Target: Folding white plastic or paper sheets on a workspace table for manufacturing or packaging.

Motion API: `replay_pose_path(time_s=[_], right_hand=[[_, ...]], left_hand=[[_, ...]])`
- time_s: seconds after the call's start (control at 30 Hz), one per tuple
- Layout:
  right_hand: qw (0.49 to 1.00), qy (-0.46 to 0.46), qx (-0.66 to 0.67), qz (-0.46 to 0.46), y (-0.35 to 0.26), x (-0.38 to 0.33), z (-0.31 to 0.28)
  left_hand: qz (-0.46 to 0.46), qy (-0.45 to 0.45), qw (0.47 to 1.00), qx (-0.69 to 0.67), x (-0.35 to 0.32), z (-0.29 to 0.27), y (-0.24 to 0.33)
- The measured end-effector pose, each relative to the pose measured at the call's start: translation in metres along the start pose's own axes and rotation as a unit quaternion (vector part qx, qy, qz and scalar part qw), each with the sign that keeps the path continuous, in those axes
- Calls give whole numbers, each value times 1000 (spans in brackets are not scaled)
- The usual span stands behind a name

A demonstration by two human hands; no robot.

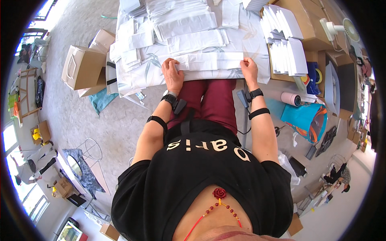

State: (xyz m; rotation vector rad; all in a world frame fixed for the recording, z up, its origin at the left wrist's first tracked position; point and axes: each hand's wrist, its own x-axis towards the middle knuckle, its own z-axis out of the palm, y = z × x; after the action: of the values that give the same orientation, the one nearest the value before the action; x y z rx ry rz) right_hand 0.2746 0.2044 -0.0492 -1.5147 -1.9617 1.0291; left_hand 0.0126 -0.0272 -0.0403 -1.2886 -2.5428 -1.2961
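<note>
A long flat strip of folded white paper (pixel 209 61) lies along the near edge of the table. At its left end my left hand (pixel 173 74) is closed, with curled fingers on the paper. The right end is pinched between the thumb and fingers of my right hand (pixel 249 69). Just beyond the strip, more folded white papers (pixel 197 41) lie in overlapping rows. A thicker pile of white papers (pixel 183 25) is behind them, and smaller stacks (pixel 141 39) sit to the left.
A leaf-patterned cloth (pixel 254 48) covers the table. At the right, upright white bundles (pixel 287 56) stand beside a roll of tape (pixel 318 76), a cardboard box (pixel 307 24) and a small fan (pixel 350 30). Open cardboard boxes (pixel 82 66) are left of the table. A turquoise bag (pixel 304 120) lies lower right.
</note>
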Motion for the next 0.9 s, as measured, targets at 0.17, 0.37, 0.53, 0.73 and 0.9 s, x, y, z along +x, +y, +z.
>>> replay_pose_path(time_s=[0.17, 0.37, 0.53, 0.73, 0.9], right_hand=[[998, 24, -44, -34, 9, 0, 2], [996, 27, -72, -43, 5, -1, 3], [990, 43, -126, -55, 0, -4, 6], [942, 155, -262, -142, -33, -20, 14], [955, 60, -50, -287, -90, -32, 51]], left_hand=[[0, -8, 1000, 3, 1, 1, 0], [-1, -11, 1000, 11, 1, 2, 0], [-1, -8, 1000, 11, 1, 2, 0], [-8, -8, 1000, 3, 1, 2, 2], [-8, -12, 1000, 5, -1, 2, 3]])
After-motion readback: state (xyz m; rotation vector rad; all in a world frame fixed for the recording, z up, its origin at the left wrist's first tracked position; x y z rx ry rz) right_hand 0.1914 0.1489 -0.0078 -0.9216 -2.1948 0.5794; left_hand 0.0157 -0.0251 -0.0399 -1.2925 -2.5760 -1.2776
